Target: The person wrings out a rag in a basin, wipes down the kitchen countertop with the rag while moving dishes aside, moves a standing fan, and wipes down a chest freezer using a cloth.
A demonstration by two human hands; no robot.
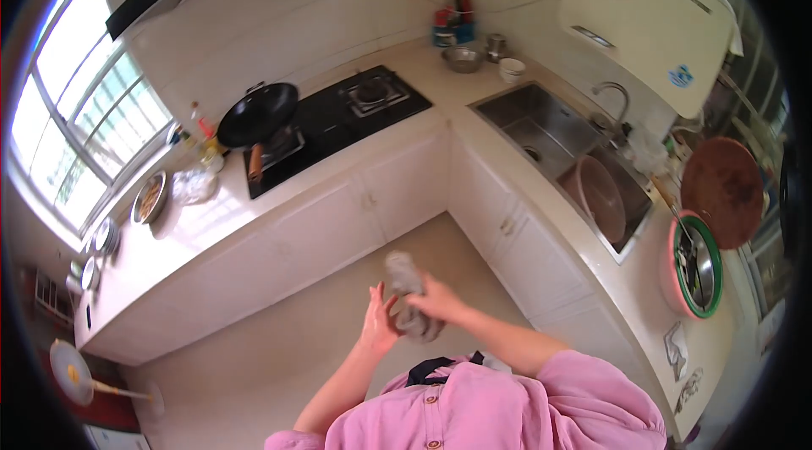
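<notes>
Fingers of the right hand (440,299) are closed around a bunched grey cloth (404,272), ends sticking out both sides of the grip. Cloth is held up in front of the pink shirt (461,412), over the floor (254,348). Right forearm angles in, elbow bent. Left hand (381,323) just beside, fingers extended, released; contact with the cloth unclear, too small to tell.

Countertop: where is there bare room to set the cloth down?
The countertop is bare between the hob and the sink, in a strip between the sink and the pink basin, and in front of the plastic bag. It is crowded right of the tap, around the brown round board.
</notes>
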